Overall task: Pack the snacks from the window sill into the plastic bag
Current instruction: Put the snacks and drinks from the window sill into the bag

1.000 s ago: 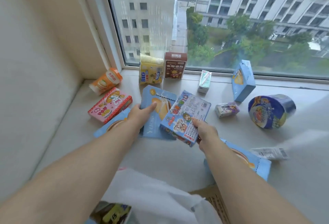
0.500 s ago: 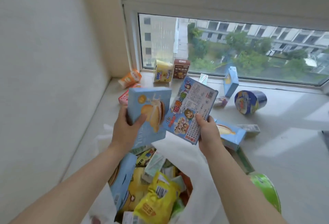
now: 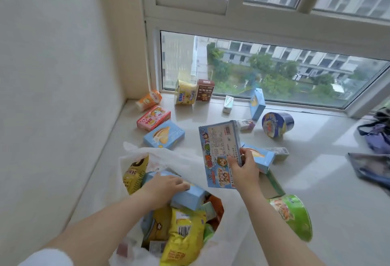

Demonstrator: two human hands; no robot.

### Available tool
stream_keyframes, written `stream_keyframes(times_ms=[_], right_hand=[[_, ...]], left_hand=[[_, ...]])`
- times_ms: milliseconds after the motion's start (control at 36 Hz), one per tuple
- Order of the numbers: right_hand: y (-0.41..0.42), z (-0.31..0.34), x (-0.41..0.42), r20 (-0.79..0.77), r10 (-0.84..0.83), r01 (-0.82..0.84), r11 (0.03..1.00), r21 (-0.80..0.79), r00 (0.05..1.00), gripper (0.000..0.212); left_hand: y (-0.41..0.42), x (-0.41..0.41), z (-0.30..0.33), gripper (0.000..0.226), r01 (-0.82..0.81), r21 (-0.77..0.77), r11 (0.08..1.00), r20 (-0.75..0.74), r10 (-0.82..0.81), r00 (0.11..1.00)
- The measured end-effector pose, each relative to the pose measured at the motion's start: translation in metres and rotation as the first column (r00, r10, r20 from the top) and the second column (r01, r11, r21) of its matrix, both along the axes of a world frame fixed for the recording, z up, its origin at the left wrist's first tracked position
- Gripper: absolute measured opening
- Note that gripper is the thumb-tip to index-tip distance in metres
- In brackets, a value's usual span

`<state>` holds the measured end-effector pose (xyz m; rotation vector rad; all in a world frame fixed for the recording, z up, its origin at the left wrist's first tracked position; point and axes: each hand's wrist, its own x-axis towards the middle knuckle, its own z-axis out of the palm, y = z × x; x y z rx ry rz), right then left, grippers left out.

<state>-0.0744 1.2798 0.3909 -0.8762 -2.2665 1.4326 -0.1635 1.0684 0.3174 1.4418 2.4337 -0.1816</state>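
Blue cake box (image 3: pixel 185 197) is going into the plastic bag (image 3: pixel 230 242), the left hand (image 3: pixel 163 187) curled over its top among the yellow packets. Over the bag's far rim, the right hand (image 3: pixel 242 170) pinches a cartoon-printed box (image 3: pixel 219 153) (upright, barcode uppermost). Packing is midway: another blue cake box (image 3: pixel 164 134), a pink box (image 3: pixel 153 117) and a noodle cup (image 3: pixel 277 124) remain on the window sill (image 3: pixel 337 191). Next, probably, let go left and lower the printed box in.

"BIG" on the yellow cup (image 3: pixel 185 93) by the window
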Motion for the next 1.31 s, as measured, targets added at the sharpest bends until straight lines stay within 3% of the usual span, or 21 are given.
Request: stream_keyframes(times_ms=[56, 139, 250, 333, 389, 444, 528, 611, 667, 750, 861, 917, 972, 1139, 1222, 1306], right_hand=[[0.001, 0.001, 0.001, 0.001, 0.002, -0.002, 1.0, 0.017, 1.0, 0.019], [0.0, 0.001, 0.002, 0.014, 0.007, -0.008, 0.998, 0.055, 1.0, 0.022], [-0.005, -0.001, 0.002, 0.005, 0.052, -0.052, 0.992, 0.112, 0.999, 0.021], [-0.016, -0.001, 0.001, 0.006, 0.137, -0.137, 0.983, 0.12, 0.991, 0.02], [-0.027, -0.003, -0.002, 0.002, 0.204, -0.202, 0.968, 0.151, 0.979, 0.02], [-0.04, -0.006, -0.008, 0.025, 0.277, -0.275, 0.936, 0.219, 0.961, 0.022], [-0.059, -0.014, -0.018, 0.115, 0.412, -0.422, 0.817, 0.394, 0.904, 0.022], [-0.078, -0.027, -0.027, 0.387, 0.476, -0.61, 0.539, 0.581, 0.79, 0.02], [-0.087, -0.035, -0.029, 0.601, 0.462, -0.755, 0.334, 0.564, 0.653, 0.026], [-0.089, -0.047, -0.031, 0.688, 0.386, -0.782, 0.186, 0.595, 0.615, 0.047], [-0.08, -0.057, -0.049, 0.671, 0.29, -0.73, 0.22, 0.647, 0.683, 0.047], [-0.076, -0.046, -0.054, 0.739, 0.203, -0.762, 0.265, 0.591, 0.643, 0.031], [-0.069, -0.057, -0.057, 0.796, 0.16, -0.805, 0.247, 0.54, 0.583, 0.032], [-0.094, -0.076, -0.049, 0.86, 0.261, -0.899, 0.105, 0.426, 0.438, 0.04], [-0.088, -0.071, -0.06, 0.893, 0.221, -0.92, 0.116, 0.375, 0.392, 0.043], [-0.083, -0.057, -0.071, 0.895, 0.239, -0.923, 0.018, 0.384, 0.377, 0.017]], left_hand=[[0.011, 0.002, -0.015, 0.063, -0.072, -0.026, 0.997, -0.032, 0.071, 0.997], [0.023, 0.014, -0.041, 0.066, -0.111, -0.109, 0.988, 0.04, 0.116, 0.992], [0.022, 0.007, -0.049, 0.057, -0.219, -0.009, 0.976, 0.113, 0.219, 0.969], [0.01, -0.003, -0.032, 0.037, -0.354, 0.091, 0.931, 0.121, 0.342, 0.932], [-0.003, -0.011, -0.022, 0.025, -0.335, 0.266, 0.904, -0.04, 0.358, 0.933], [-0.018, -0.019, -0.013, 0.033, -0.302, 0.324, 0.897, -0.215, 0.381, 0.899], [-0.043, -0.031, -0.003, 0.038, -0.433, 0.349, 0.831, -0.273, 0.533, 0.801], [-0.06, -0.039, 0.004, 0.051, -0.549, 0.291, 0.783, -0.258, 0.617, 0.743], [-0.069, -0.045, 0.001, 0.052, -0.636, 0.244, 0.733, -0.134, 0.674, 0.726], [-0.076, -0.05, 0.001, 0.052, -0.663, 0.153, 0.733, -0.017, 0.672, 0.74], [-0.078, -0.056, 0.011, 0.058, -0.644, 0.144, 0.751, -0.049, 0.656, 0.753], [-0.081, -0.057, 0.015, 0.061, -0.661, 0.134, 0.738, -0.039, 0.67, 0.741], [-0.085, -0.059, 0.014, 0.067, -0.669, 0.123, 0.733, -0.026, 0.677, 0.736], [-0.078, -0.059, 0.008, 0.072, -0.637, 0.109, 0.764, 0.042, 0.636, 0.77], [-0.067, -0.058, 0.012, 0.058, -0.616, 0.134, 0.777, 0.066, 0.613, 0.787], [-0.06, -0.064, 0.021, 0.035, -0.605, 0.323, 0.728, 0.022, 0.633, 0.774]])
